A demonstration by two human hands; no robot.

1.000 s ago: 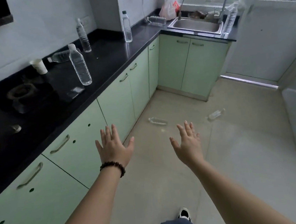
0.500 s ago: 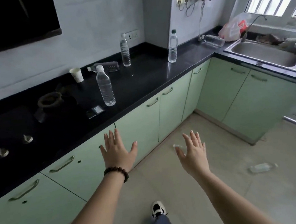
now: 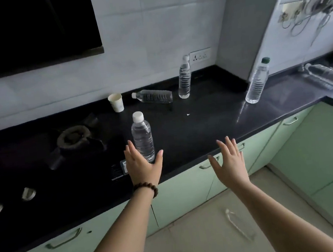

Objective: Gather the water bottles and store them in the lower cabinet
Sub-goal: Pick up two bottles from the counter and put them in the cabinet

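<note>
Nearest bottle (image 3: 142, 137) stands upright on the black counter (image 3: 203, 130), white cap on, right by the front edge beside the burner (image 3: 74, 136). The left hand (image 3: 143, 166) is up against it now, fingers straight and spread, thumb out to the right of its base, holding nothing; half a second ago that hand was still down in front of the cabinet doors (image 3: 180, 192). The right hand (image 3: 230, 160) is also loose and empty, hovering over the counter edge, well right of the bottle. The view has closed in on the counter. Further back, a second bottle (image 3: 184, 78) stands by the wall socket, a third (image 3: 153, 96) lies on its side next to the paper cup (image 3: 116, 102). A green-capped bottle (image 3: 257, 82) stands near the corner, another (image 3: 325, 76) lies flat at far right.
</note>
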